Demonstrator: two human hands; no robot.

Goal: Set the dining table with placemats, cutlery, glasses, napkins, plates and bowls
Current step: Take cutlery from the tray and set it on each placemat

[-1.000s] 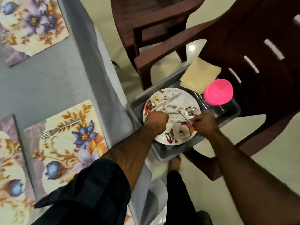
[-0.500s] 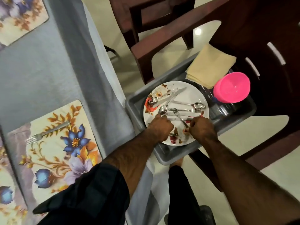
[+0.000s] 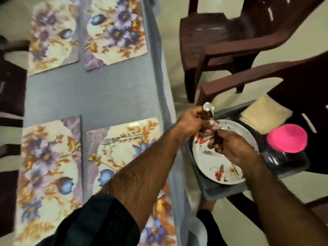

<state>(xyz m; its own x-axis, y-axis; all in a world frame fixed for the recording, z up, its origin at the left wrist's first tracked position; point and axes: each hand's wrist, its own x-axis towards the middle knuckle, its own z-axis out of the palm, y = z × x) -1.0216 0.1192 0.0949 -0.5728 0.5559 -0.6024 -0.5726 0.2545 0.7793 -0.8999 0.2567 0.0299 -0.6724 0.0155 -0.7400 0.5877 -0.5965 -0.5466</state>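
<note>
**Lifting cutlery out of the tub for the next place setting**

We have both hands over the floral plate [image 3: 215, 167] that sits in the grey tub [image 3: 229, 189] on a brown chair just off the right edge of the surface [image 3: 99, 96]. Our left hand [image 3: 193, 121] has its fingers clenched round a bunch of cutlery, with a spoon [image 3: 208, 107] bowl standing up above the fist. Our right hand [image 3: 234, 148] has its fingers curled over more pieces low on the plate; blur keeps us from telling exactly which.

Four floral placemats lie on the surface. Only the placemat [image 3: 124, 153] nearest the right edge carries anything: a single fork [image 3: 121, 138] along its far side. The folded yellow napkins [image 3: 264, 116] and the pink bowl [image 3: 287, 138] rest at the far end of the tub, untouched, with clear glasses [image 3: 276, 158] beside the bowl.

To do this step well, we judge it best to sort the pieces while they are over the plate, so anything that slips lands there and not on the floor. We should carry the handles bunched in one fist, tips away from us, and free the other hand to lay each piece square on its placemat, matching the fork's alignment. The tub overhangs the chair seat, so we should avoid leaning on it.
</note>
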